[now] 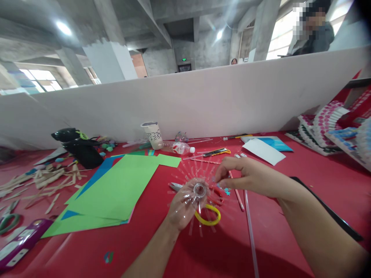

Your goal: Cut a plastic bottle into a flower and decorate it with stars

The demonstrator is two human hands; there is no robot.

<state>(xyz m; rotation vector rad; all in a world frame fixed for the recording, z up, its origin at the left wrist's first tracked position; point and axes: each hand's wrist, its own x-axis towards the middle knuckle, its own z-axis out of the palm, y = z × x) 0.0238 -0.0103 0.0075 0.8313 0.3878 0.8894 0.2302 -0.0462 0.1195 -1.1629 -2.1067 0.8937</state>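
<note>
My left hand (180, 210) is closed around a clear plastic bottle top (199, 190), cut into many thin strips that fan out like a flower, its round neck facing me. To the right, my right hand (243, 173) pinches thumb and finger together beside the strip tips. Whatever lies between those fingertips is too small to make out; bluish specks show there. Partly hidden beneath the bottle top lie scissors with a yellow and red handle (209, 223). Small blue stars (227, 191) lie on the red tabletop (220, 255) below my right fingers.
Green paper sheets (116, 189) lie left, with a black bottle (79, 150) and wooden sticks (49, 177) beyond. Toward the back are a paper cup (153, 135), a plastic bottle (179, 148) and a utility knife (217, 153). A clear straw (251, 235) lies right. A white partition (185, 104) stands behind.
</note>
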